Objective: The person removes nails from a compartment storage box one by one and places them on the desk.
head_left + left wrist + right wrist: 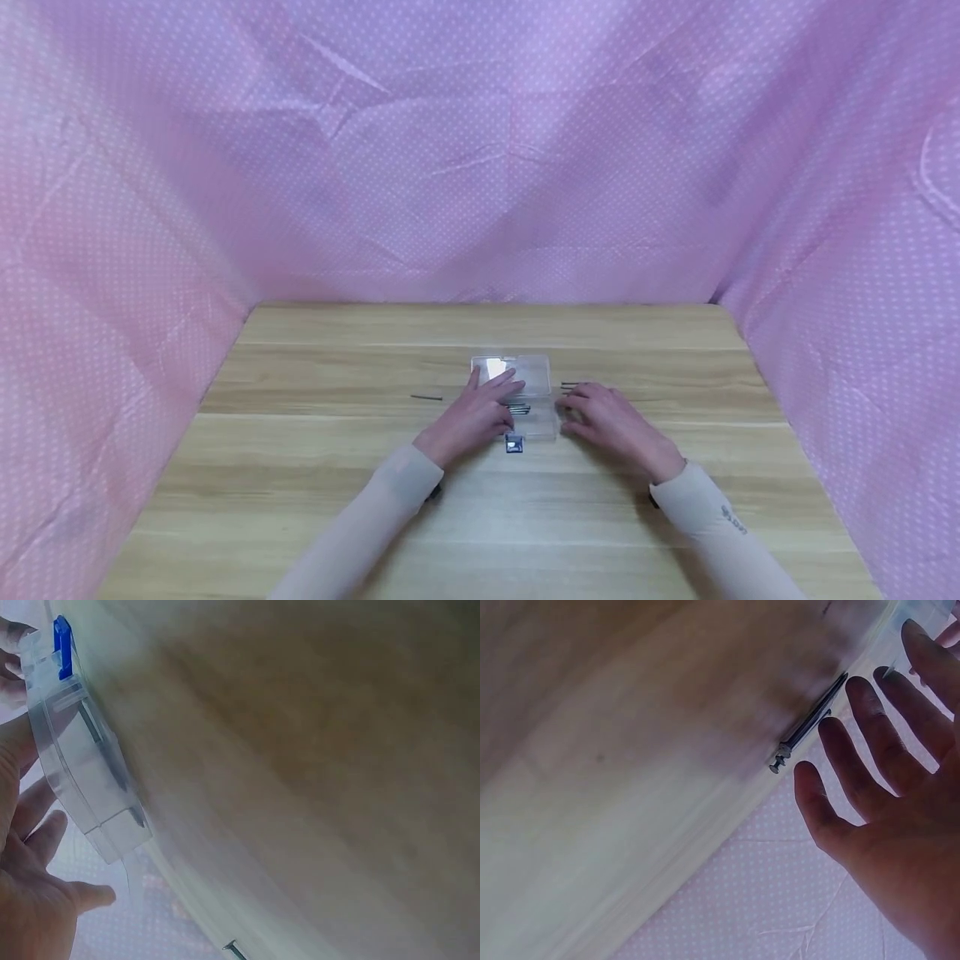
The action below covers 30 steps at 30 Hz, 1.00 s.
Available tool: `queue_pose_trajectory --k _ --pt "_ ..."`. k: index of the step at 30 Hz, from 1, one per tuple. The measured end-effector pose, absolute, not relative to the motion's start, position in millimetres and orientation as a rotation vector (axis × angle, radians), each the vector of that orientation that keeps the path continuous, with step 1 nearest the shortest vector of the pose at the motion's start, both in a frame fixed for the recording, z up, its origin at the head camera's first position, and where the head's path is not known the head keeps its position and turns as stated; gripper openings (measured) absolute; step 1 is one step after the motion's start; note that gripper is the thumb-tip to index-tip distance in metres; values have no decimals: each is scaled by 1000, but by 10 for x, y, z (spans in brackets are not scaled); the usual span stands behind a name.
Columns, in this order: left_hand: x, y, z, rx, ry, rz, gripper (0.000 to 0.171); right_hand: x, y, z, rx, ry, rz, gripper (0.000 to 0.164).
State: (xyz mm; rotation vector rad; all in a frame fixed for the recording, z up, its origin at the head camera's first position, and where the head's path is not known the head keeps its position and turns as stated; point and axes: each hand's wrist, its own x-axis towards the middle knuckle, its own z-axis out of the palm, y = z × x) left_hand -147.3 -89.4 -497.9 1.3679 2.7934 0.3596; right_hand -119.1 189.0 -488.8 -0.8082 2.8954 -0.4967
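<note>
A clear plastic box lies opened flat, its lid (534, 375) on the far side and its base (543, 429) nearer me. Several dark nails (519, 409) lie inside the base. A blue latch (63, 646) sits on the box's near edge. My left hand (472, 417) reaches over the box's left side, fingers spread across the lid and the thumb down by the base. To the right of the base is my right hand (611, 421), its fingers loosely bent with nothing held. Several nails (810, 724) lie together on the table just beyond those fingertips.
A single nail (426, 397) lies on the wooden table (315, 467), left of the box. Pink dotted cloth (480, 183) hangs behind the table and along both sides.
</note>
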Motion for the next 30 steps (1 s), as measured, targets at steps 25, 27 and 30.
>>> queue_pose_trajectory --k 25,27,30 --pt "-1404 -953 -4926 1417 2854 225 11 -1120 1948 -4863 -784 2893 -521 41" --pt "-1409 -936 -4926 1406 2828 264 15 -1114 1952 -4859 -780 2892 -526 41" --pt "-1412 -916 -4928 1388 2796 298 20 -1111 1955 -4854 -779 2893 -521 40"
